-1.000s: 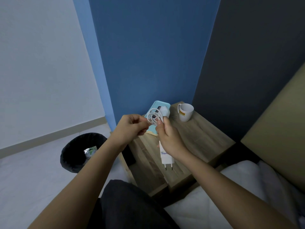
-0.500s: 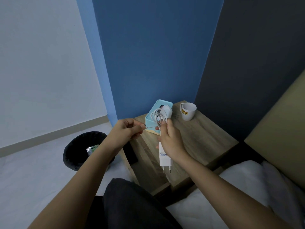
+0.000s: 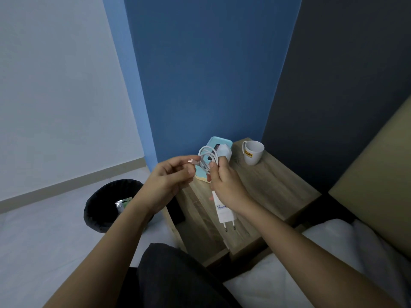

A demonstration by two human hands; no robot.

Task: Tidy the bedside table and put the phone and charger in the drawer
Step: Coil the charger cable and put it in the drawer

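My right hand (image 3: 229,185) grips the white charger (image 3: 225,213) above the wooden bedside table (image 3: 273,192); its two plug pins point down toward me. The white cable (image 3: 208,157) is coiled in loops at the top of that hand. My left hand (image 3: 169,181) pinches the cable's free end, a small pinkish connector (image 3: 191,161), just left of the coil. Behind the coil, a phone in a light blue case (image 3: 219,143) lies at the table's far left corner, partly hidden by the cable and my fingers. No drawer front is plainly visible.
A white mug (image 3: 252,152) with a yellow label stands at the table's back edge by the blue wall. A black waste bin (image 3: 109,203) holding a wrapper sits on the floor to the left. White bedding (image 3: 322,263) and a tan headboard (image 3: 378,170) lie to the right.
My left hand has drawn the cable's connector end out to the left of the coil. The right hand still holds the charger in about the same place.
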